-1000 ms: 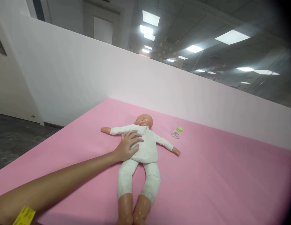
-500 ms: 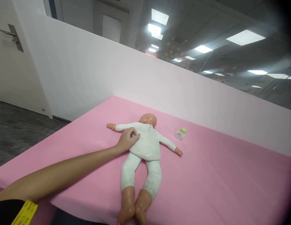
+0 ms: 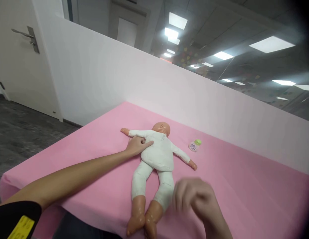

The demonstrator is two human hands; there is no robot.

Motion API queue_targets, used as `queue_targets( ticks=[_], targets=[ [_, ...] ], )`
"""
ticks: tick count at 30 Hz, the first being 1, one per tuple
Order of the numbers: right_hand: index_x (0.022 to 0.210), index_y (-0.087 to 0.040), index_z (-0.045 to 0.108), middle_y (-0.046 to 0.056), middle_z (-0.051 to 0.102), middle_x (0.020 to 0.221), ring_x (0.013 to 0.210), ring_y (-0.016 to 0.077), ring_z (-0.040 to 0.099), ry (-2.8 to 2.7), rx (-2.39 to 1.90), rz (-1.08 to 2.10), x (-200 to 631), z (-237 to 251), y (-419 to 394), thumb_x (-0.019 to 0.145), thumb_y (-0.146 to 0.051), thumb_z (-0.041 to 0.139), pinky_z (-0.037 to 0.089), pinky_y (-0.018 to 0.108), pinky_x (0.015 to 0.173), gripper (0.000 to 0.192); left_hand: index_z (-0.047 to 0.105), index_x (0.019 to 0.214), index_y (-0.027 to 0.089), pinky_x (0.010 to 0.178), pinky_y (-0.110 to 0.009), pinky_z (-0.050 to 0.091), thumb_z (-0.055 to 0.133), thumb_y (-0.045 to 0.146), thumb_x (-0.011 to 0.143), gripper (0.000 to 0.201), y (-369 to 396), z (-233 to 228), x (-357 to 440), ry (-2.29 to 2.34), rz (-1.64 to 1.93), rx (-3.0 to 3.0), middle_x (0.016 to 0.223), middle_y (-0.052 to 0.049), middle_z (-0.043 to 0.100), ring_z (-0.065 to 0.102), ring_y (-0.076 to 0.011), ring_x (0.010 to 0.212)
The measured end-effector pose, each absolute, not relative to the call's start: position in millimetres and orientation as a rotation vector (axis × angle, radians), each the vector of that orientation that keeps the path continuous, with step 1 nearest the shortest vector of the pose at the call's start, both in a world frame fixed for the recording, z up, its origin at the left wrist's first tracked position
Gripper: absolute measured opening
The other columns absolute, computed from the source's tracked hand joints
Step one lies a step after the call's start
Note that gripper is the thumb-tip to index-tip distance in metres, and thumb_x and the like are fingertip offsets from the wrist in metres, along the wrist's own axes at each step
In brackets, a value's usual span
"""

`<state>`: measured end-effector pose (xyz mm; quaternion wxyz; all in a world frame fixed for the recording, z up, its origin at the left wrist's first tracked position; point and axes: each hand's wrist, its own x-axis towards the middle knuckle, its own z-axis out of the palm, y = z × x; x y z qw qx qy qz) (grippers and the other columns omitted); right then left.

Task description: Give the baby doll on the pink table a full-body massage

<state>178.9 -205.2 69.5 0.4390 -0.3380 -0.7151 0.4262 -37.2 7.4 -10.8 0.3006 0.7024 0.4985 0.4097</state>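
Note:
A baby doll (image 3: 158, 156) in a white bodysuit lies on its back on the pink bed surface (image 3: 244, 189), arms spread, bare feet toward me. My left hand (image 3: 137, 145) rests on the doll's side under its outstretched arm, fingers pinching the white cloth. Blurred by motion, my right hand (image 3: 194, 197) hovers low in the view just right of the doll's legs, its fingers loosely curled with nothing in them. A small white bottle with a green cap (image 3: 195, 145) lies right of the doll's head, beyond its other arm.
A white partition wall (image 3: 169, 89) runs along the far edge of the bed. At the far left stands a white door with a metal handle (image 3: 30, 36). Dark floor (image 3: 17, 132) lies left of the bed, whose near corner drops off at bottom left.
My left hand went from flat on the doll's chest to pinching the cloth at its side. My right hand has come into view near the doll's legs. The camera has shifted left.

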Motion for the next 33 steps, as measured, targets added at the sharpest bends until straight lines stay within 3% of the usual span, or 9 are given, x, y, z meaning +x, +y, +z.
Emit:
queue_targets(
  ticks=[2, 5, 8, 12, 18, 22, 26, 30, 33],
  targets=[
    [0.073, -0.028, 0.071, 0.006, 0.069, 0.075, 0.072, 0.0240, 0.068, -1.581, -0.863, 0.976, 189, 71, -150, 0.100, -0.048, 0.054, 0.057, 0.042, 0.072, 0.037, 0.060, 0.061, 0.019, 0.072, -0.039, 0.048, 0.059, 0.072, 0.087, 0.059, 4, -8, -37, 1.320, 1.092, 1.956, 0.067, -0.007, 0.061, 0.060, -0.0237, 0.069],
    [0.092, -0.026, 0.073, 0.006, 0.073, 0.099, 0.096, 0.0253, 0.071, -1.316, -0.998, 0.827, 203, 64, -65, 0.091, -0.041, 0.065, 0.056, 0.042, 0.089, 0.017, 0.064, 0.067, 0.017, 0.075, -0.038, 0.048, 0.052, 0.071, 0.092, 0.061, 0, -4, -36, 1.310, 1.101, 2.042, 0.078, -0.009, 0.067, 0.061, -0.0254, 0.078],
    [0.111, -0.026, 0.069, 0.007, 0.070, 0.120, 0.118, 0.0254, 0.066, -1.190, -1.061, 0.613, 216, 44, 3, 0.084, -0.039, 0.066, 0.052, 0.043, 0.102, 0.030, 0.067, 0.071, 0.017, 0.077, -0.039, 0.048, 0.054, 0.070, 0.092, 0.058, -1, -5, -36, 1.305, 1.097, 2.063, 0.083, -0.010, 0.069, 0.063, -0.0273, 0.083],
    [0.120, -0.025, 0.065, 0.008, 0.066, 0.132, 0.123, 0.0264, 0.062, -1.032, -1.219, 0.568, 222, 10, 55, 0.082, -0.043, 0.063, 0.052, 0.042, 0.100, 0.043, 0.070, 0.082, 0.016, 0.083, -0.044, 0.049, 0.054, 0.068, 0.093, 0.056, 2, -9, -37, 1.283, 1.079, 2.079, 0.097, -0.013, 0.071, 0.065, -0.0323, 0.094],
    [0.125, -0.025, 0.064, 0.008, 0.066, 0.134, 0.118, 0.0275, 0.064, -1.008, -1.299, 0.646, 214, -18, 73, 0.078, -0.045, 0.068, 0.054, 0.038, 0.096, 0.052, 0.068, 0.115, 0.019, 0.096, -0.046, 0.050, 0.054, 0.067, 0.095, 0.053, 6, -15, -36, 1.182, 1.044, 2.040, 0.122, -0.011, 0.068, 0.062, -0.0322, 0.113],
    [0.137, -0.026, 0.059, 0.008, 0.069, 0.129, 0.115, 0.0287, 0.066, -1.005, -1.347, 0.733, 214, -17, 72, 0.080, -0.050, 0.068, 0.054, 0.039, 0.098, 0.062, 0.065, 0.104, 0.019, 0.091, -0.042, 0.051, 0.056, 0.064, 0.096, 0.046, 7, -14, -34, 1.092, 1.038, 1.970, 0.111, -0.008, 0.068, 0.064, -0.0281, 0.103],
    [0.151, -0.030, 0.046, 0.009, 0.060, 0.146, 0.124, 0.0312, 0.063, -0.971, -1.348, 0.865, 214, -12, 70, 0.078, -0.062, 0.074, 0.053, 0.041, 0.101, 0.085, 0.062, 0.100, 0.018, 0.086, -0.040, 0.053, 0.056, 0.061, 0.097, 0.043, 5, -7, -33, 0.987, 0.986, 1.925, 0.102, -0.005, 0.067, 0.063, -0.0263, 0.098],
    [0.160, -0.033, 0.030, 0.013, 0.049, 0.157, 0.125, 0.0331, 0.062, -0.910, -1.281, 1.044, 213, -6, 66, 0.072, -0.069, 0.079, 0.054, 0.047, 0.100, 0.107, 0.062, 0.125, 0.021, 0.104, -0.043, 0.051, 0.054, 0.057, 0.100, 0.044, 3, 1, -31, 0.816, 0.918, 1.918, 0.129, -0.008, 0.065, 0.058, -0.0299, 0.124],
    [0.163, -0.033, 0.020, 0.017, 0.051, 0.153, 0.120, 0.0341, 0.066, -0.892, -1.210, 1.161, 213, 2, 60, 0.071, -0.070, 0.080, 0.056, 0.051, 0.095, 0.117, 0.050, 0.148, 0.027, 0.118, -0.048, 0.042, 0.051, 0.057, 0.102, 0.056, 4, 0, -26, 0.816, 0.895, 1.949, 0.158, -0.007, 0.046, 0.039, -0.0329, 0.148]
  ],
)
